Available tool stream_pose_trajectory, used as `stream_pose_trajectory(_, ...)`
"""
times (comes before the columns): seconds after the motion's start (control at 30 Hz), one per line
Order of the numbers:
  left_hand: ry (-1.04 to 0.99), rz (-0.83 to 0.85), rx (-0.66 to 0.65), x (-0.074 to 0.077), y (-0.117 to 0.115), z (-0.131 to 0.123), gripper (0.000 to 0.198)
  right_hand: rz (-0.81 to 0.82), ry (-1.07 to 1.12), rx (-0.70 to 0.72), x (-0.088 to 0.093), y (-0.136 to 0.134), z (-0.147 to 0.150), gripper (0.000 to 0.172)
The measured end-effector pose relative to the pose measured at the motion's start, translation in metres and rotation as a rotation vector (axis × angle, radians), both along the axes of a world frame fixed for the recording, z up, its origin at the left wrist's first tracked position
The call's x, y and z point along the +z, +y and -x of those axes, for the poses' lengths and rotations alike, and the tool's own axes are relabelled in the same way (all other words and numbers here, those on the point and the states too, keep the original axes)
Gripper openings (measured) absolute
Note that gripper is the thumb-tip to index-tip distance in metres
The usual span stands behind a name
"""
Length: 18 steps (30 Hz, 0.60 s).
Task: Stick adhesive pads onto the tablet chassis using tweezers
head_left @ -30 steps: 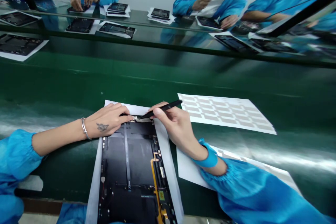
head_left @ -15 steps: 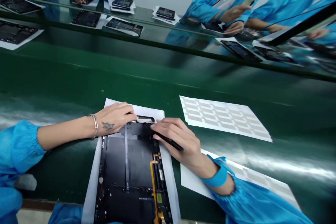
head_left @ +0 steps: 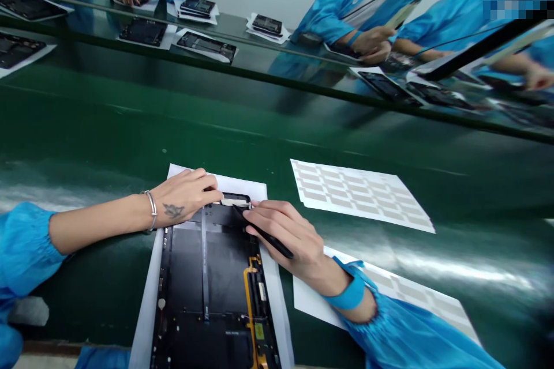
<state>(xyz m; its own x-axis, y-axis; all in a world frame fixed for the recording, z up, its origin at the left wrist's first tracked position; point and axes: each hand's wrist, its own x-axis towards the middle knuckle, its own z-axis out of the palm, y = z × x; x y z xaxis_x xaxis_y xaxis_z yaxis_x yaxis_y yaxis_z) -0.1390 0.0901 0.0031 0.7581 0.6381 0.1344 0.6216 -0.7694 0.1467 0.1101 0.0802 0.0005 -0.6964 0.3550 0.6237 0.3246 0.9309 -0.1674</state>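
Note:
An opened tablet point(head_left: 225, 277), its black inside with an orange flex cable point(head_left: 247, 288) showing, lies on a white paper sheet point(head_left: 145, 323) before me. My left hand point(head_left: 186, 193) rests at its far end, fingers curled and pressed together beside a pale strip point(head_left: 234, 202) along the top edge. What those fingertips pinch, if anything, is hidden. Held like a pen, black tweezers point(head_left: 270, 240) are in my right hand point(head_left: 288, 236). Their tip meets the tablet close to the pale strip, and the right fingertips lie near the top right corner.
Two sheets of grey labels lie to the right, one farther off point(head_left: 361, 193) and one partly under my right forearm point(head_left: 407, 285). Across a raised ledge, co-workers in blue sleeves point(head_left: 320, 8) handle similar devices. More opened devices point(head_left: 208, 45) lie on papers there.
The whole view has shifted slightly, so the tablet and hands sit a little farther left. The tweezers' tip stays by the pale strip. A co-worker's hands at the upper right have moved.

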Motion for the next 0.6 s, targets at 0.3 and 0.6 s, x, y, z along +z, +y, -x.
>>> stream_pose_trajectory(0.3,0.072,-0.069,-0.024,-0.002,0.000,0.001,0.033,0.221,0.181,-0.173,-0.001,0.003,-0.003,0.012)
stream_pose_trajectory(0.6,0.077,-0.157,-0.026,-0.002,-0.002,0.002,0.029,0.953,0.534,-0.563,-0.019,0.020,-0.011,0.032)
